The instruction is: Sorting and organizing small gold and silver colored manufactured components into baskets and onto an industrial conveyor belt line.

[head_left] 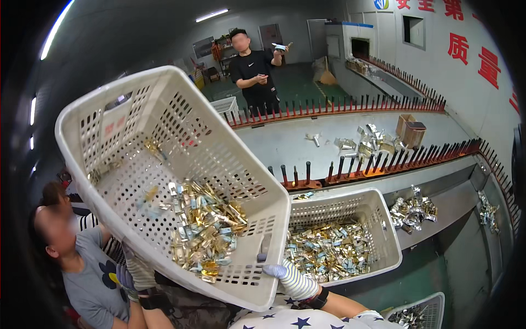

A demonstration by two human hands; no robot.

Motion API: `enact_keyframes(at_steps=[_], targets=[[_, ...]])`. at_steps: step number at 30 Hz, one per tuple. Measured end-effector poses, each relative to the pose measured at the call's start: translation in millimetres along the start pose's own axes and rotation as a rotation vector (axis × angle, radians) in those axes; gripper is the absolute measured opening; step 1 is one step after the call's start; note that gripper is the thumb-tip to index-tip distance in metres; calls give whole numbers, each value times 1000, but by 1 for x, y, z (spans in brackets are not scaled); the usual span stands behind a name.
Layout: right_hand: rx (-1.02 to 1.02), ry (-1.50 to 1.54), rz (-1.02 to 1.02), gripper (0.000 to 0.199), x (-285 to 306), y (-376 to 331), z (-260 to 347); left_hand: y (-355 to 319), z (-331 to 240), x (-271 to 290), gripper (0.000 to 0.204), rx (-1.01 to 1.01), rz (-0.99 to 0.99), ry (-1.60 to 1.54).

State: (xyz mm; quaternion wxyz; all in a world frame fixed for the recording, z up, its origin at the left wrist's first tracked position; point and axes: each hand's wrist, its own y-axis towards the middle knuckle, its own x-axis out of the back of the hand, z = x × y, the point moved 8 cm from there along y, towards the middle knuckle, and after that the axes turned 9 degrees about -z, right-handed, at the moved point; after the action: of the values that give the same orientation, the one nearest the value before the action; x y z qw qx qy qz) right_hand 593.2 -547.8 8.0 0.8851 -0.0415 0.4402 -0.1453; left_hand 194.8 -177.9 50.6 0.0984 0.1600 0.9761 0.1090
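Note:
A large white perforated plastic crate (123, 189) is tilted in front of me, with small gold, silver and pale blue metal pieces (205, 222) heaped toward its near right end. My right hand (296, 278), in a striped glove with purple fingertips, grips the near right end at the handle slot. At the lower left, my left hand (139, 274), also gloved, is against the crate's underside; its fingers are partly hidden. Just right of the tilted crate, a second white crate (386, 233) holds many similar pieces (329, 252).
Tool-lined orange racks (378, 170) edge a grey work table (285, 142) bearing loose metal parts (375, 141) and a cardboard box (411, 131). A co-worker (82, 268) sits close at left; another person (255, 74) stands beyond. A third crate (433, 307) is low at right.

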Motion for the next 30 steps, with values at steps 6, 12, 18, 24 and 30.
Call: enact_keyframes(at_steps=[6, 12, 18, 24, 30], targets=[[-63, 169, 63, 68, 12, -13, -9, -39, -96, -169, 58, -50, -85, -339], [-147, 329, 52, 74, 31, -17, -33, -27, -134, -223, 65, -139, -42, -62], [-182, 509, 106, 72, 36, -21, -44, -15, -150, -268, 64, -180, -6, 66], [-198, 602, 117, 73, 38, -28, -41, 0, -144, -267, 60, -178, -48, 64], [-263, 721, 152, 69, 39, -27, -51, -15, -163, -326, 57, -160, 47, 34]])
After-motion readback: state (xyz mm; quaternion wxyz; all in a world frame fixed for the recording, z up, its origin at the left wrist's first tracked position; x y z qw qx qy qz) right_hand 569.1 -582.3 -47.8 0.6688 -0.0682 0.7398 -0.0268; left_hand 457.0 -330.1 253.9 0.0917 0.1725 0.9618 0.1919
